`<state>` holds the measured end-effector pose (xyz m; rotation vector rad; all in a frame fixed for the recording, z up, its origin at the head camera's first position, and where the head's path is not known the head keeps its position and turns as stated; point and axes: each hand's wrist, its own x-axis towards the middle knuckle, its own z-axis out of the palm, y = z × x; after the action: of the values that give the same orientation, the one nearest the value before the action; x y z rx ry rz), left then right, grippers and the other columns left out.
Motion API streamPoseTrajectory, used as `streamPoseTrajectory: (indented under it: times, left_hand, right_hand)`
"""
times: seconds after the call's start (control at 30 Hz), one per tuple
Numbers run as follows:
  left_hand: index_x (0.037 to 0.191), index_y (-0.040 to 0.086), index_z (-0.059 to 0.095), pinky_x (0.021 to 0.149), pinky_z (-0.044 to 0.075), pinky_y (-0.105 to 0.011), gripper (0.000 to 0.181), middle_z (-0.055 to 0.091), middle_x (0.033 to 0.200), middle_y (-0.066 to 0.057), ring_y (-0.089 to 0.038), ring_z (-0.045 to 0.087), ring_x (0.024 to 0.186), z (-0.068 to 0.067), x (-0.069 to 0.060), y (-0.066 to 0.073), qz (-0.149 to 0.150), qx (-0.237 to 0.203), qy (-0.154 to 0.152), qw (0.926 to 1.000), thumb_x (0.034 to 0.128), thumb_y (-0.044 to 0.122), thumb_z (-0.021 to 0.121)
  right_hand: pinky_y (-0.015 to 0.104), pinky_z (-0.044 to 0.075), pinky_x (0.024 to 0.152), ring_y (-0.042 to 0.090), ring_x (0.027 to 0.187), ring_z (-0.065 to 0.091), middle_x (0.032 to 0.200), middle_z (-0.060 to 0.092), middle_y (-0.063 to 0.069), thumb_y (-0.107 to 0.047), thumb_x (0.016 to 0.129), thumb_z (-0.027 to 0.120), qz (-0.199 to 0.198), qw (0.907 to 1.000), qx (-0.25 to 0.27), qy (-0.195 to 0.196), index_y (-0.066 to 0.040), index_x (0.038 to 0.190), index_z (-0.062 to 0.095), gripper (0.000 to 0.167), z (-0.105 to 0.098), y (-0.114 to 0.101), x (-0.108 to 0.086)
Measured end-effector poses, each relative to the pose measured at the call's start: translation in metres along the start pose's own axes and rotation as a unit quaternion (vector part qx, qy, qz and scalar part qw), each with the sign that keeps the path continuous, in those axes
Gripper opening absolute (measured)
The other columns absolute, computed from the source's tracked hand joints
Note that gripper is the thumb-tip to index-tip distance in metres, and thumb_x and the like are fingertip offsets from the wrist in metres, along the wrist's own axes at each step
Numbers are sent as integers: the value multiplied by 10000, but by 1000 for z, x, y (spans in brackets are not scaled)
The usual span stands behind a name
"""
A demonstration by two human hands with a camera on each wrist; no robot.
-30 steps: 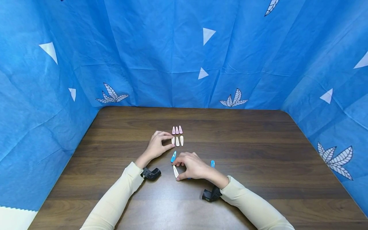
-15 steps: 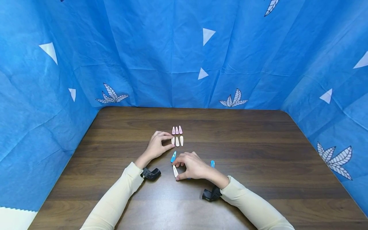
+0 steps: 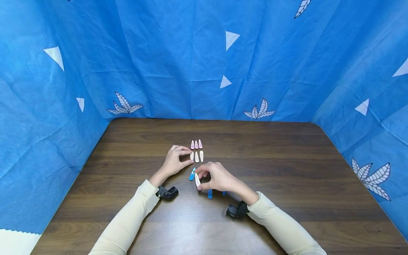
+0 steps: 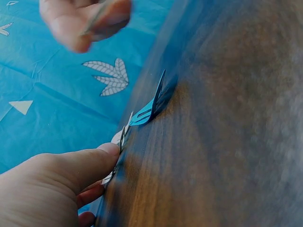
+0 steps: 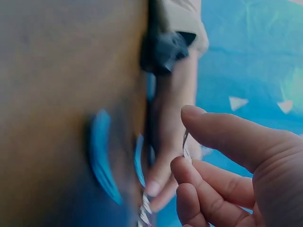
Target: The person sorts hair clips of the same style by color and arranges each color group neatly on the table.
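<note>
Snap hair clips lie on the wooden table. In the head view my left hand (image 3: pixel 173 161) has its thumb and a finger at the two ends of the leftmost white hair clip (image 3: pixel 192 156). Two more white clips (image 3: pixel 197 157) stand beside it in a row. My right hand (image 3: pixel 217 177) pinches another white hair clip (image 3: pixel 197 180) between thumb and finger, held up off the table. Just left of it lies a blue clip (image 3: pixel 192 174), tilted. In the right wrist view, the pinched clip (image 5: pixel 186 146) appears edge-on, partly hidden by the fingers.
A row of pink clips (image 3: pixel 196 144) lies beyond the white ones. Below the right hand is a blue clip (image 3: pixel 210 193), and another blue clip (image 3: pixel 224 193) is partly covered by the wrist. Blue cloth (image 3: pixel 191 63) with printed leaves surrounds the table's far and side edges.
My right hand has lifted the white clip and moved it slightly away from me. One blue clip near the hand is now uncovered; another at the right is hidden. The left hand stays put.
</note>
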<state>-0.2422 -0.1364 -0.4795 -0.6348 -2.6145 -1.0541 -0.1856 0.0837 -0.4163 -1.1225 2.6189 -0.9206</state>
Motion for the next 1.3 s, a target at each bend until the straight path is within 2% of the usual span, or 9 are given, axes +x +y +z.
streamPoseTrajectory:
  times: [0.2, 0.33, 0.5, 0.67, 0.8, 0.93, 1.3]
  left_hand:
    - [1098, 53, 743, 980, 392, -484, 383, 709, 1121, -82, -284, 546, 1100, -1, 0, 2, -75, -25, -43, 10000, 766, 223, 828]
    - [1096, 46, 743, 977, 393, -488, 379, 707, 1120, -79, -285, 543, 1104, -2, -1, 4, -99, -38, -40, 9999, 768, 218, 826]
    - [1097, 45, 742, 980, 393, -485, 380, 706, 1124, -79, -280, 539, 1107, -3, -1, 5, -148, -32, -30, 9999, 765, 208, 828]
    - [1097, 46, 742, 986, 394, -484, 382, 704, 1127, -79, -280, 540, 1112, -3, -2, 6, -168, -31, -22, 9999, 763, 211, 830]
    - [1090, 44, 745, 979, 393, -488, 379, 705, 1120, -79, -284, 542, 1107, -2, -1, 7, -112, -53, 10, 9999, 759, 206, 833]
    - [1081, 38, 746, 971, 395, -492, 381, 709, 1110, -77, -285, 543, 1099, -3, -1, 8, -41, -51, 55, 10000, 749, 199, 838]
    - [1092, 45, 744, 993, 388, -493, 376, 706, 1122, -81, -286, 537, 1112, -2, -1, 6, -132, -71, -26, 9999, 764, 207, 829]
  right_hand:
    - [338, 523, 794, 148, 854, 638, 884, 711, -9, -216, 730, 859, 388, 9979, 81, 520, -69, 1125, 698, 451, -21, 9, 6]
    - [392, 526, 784, 207, 852, 640, 891, 712, 33, -196, 737, 853, 638, 9947, 250, 764, -43, 1142, 692, 462, -32, 16, 12]
    - [366, 522, 750, 220, 833, 647, 892, 721, 48, -174, 742, 849, 803, 9917, 331, 945, -21, 1140, 693, 454, -40, 24, 22]
    - [306, 504, 733, 214, 821, 642, 877, 724, 54, -182, 748, 846, 916, 9903, 304, 1004, -17, 1139, 694, 451, -42, 34, 29]
    - [297, 508, 721, 154, 792, 625, 857, 714, 26, -190, 747, 849, 1068, 9885, 254, 1044, -18, 1143, 697, 458, -44, 42, 33]
    - [298, 516, 725, 152, 794, 629, 864, 718, 34, -194, 742, 853, 1219, 9866, 208, 1061, -26, 1141, 702, 458, -43, 50, 35]
    - [270, 502, 700, 141, 772, 616, 856, 717, 37, -195, 739, 855, 1414, 9858, 99, 902, -24, 1126, 708, 448, -35, 64, 41]
